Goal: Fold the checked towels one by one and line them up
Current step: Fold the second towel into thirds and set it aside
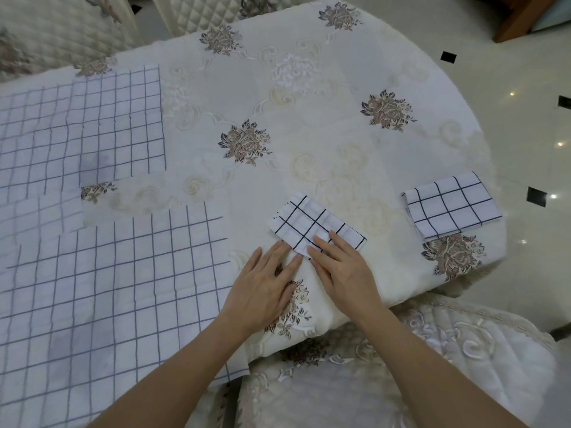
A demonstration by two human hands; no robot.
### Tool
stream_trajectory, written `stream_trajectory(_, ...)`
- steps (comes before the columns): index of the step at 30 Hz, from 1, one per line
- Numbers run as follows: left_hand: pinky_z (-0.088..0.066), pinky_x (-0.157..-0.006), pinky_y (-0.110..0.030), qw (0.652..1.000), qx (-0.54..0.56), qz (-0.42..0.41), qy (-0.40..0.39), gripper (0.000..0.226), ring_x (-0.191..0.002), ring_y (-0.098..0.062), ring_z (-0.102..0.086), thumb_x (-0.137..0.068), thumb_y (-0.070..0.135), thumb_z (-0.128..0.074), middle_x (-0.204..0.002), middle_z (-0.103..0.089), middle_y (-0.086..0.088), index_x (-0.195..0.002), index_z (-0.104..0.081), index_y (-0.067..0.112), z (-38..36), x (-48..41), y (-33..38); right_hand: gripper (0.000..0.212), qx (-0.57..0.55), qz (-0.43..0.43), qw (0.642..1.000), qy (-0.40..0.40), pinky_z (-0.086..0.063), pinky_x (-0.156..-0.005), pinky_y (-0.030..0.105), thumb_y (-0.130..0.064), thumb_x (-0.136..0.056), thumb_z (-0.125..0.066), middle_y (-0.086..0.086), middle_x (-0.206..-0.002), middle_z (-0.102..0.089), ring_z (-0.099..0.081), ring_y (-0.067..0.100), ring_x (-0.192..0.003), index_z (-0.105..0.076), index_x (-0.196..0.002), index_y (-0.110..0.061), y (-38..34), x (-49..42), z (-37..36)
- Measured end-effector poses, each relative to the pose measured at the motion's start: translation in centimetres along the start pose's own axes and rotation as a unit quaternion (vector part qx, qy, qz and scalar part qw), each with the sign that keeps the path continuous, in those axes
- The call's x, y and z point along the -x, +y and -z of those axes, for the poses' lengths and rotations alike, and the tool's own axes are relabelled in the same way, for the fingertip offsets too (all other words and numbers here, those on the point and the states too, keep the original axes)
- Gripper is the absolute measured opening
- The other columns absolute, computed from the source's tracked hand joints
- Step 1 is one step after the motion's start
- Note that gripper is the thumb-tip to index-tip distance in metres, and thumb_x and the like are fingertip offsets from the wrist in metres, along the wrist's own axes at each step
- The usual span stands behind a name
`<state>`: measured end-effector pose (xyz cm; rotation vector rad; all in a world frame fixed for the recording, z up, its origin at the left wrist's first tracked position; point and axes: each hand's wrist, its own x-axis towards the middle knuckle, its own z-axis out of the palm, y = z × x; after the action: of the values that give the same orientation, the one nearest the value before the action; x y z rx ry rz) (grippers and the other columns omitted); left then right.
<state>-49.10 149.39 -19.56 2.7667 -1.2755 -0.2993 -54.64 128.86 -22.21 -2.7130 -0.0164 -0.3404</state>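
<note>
White checked folded towel [315, 227] is lying near the table [309, 97] edge. Both flat, open hands are pressing down: right hand [343, 268] on it, left hand [265, 285] touching its corner, gripping nothing.

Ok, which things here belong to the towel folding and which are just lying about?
In the job: small folded towel under both hands; folded towel near the table's right edge; unfolded towels spread on the left.

Lying about: flowered tablecloth, quilted chair covers.
</note>
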Motion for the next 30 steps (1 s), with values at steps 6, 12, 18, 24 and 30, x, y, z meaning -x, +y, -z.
stream_trajectory(6, -0.041, -0.103, -0.044, 0.988, 0.06, 0.031, 0.141, 0.03, -0.119, -0.026, -0.055, -0.099, 0.027, -0.046, -0.129, -0.057, -0.006, -0.12, -0.061, 0.013, 1.7, -1.1, 0.0, 0.033, -0.004, -0.003, 1.0, -0.015, -0.043, -0.109, 0.043, -0.031, -0.102, -0.051, 0.005, -0.133, -0.064, -0.048, 0.03, -0.136, -0.07, -0.121, -0.013, -0.1, 0.1, 0.0)
stream_trajectory(12, -0.033, -0.114, -0.043, 0.989, 0.027, -0.079, 0.118, 0.045, -0.142, -0.025, -0.037, -0.099, 0.022, -0.039, -0.154, -0.041, -0.007, -0.141, -0.05, 0.011, 3.1, -10.1, 0.0, 0.033, -0.048, 0.024, 0.998, -0.014, -0.035, -0.116, 0.043, -0.028, -0.104, -0.05, 0.005, -0.134, -0.063, -0.049, 0.024, -0.136, -0.068, -0.123, -0.009, -0.1, -0.5, 0.0)
stream_trajectory(18, -0.014, -0.123, -0.046, 0.988, -0.067, -0.138, 0.007, 0.056, -0.154, -0.019, -0.003, -0.107, 0.042, -0.012, -0.168, -0.005, -0.001, -0.16, -0.011, 0.024, 0.7, -13.0, -2.1, 0.033, -0.039, 0.004, 0.999, -0.006, -0.034, -0.116, 0.043, -0.031, -0.104, -0.049, 0.005, -0.129, -0.064, -0.048, 0.028, -0.134, -0.07, -0.12, -0.012, -0.2, -0.2, 0.1)
stream_trajectory(24, -0.01, -0.124, -0.046, 0.988, -0.068, -0.139, 0.014, 0.057, -0.154, -0.018, 0.005, -0.106, 0.043, -0.009, -0.167, 0.004, 0.0, -0.16, 0.0, 0.027, 0.0, -13.0, -2.6, 0.035, -0.051, -0.046, 0.995, 0.071, -0.044, -0.107, 0.039, -0.033, -0.103, -0.05, 0.006, -0.119, -0.069, -0.059, 0.027, -0.12, -0.072, -0.114, -0.008, -1.4, -0.9, 1.1)
stream_trajectory(30, -0.005, -0.124, -0.048, 0.984, -0.089, -0.152, -0.008, 0.068, -0.152, -0.021, 0.019, -0.103, 0.044, -0.017, -0.164, 0.023, -0.005, -0.157, 0.016, 0.02, 0.4, -12.8, -2.4, 0.07, 0.007, -0.178, 0.984, -0.016, -0.014, -0.124, 0.041, -0.054, -0.102, -0.032, 0.01, -0.164, -0.022, -0.013, 0.023, -0.153, -0.025, -0.156, -0.01, -4.5, -5.8, 0.0)
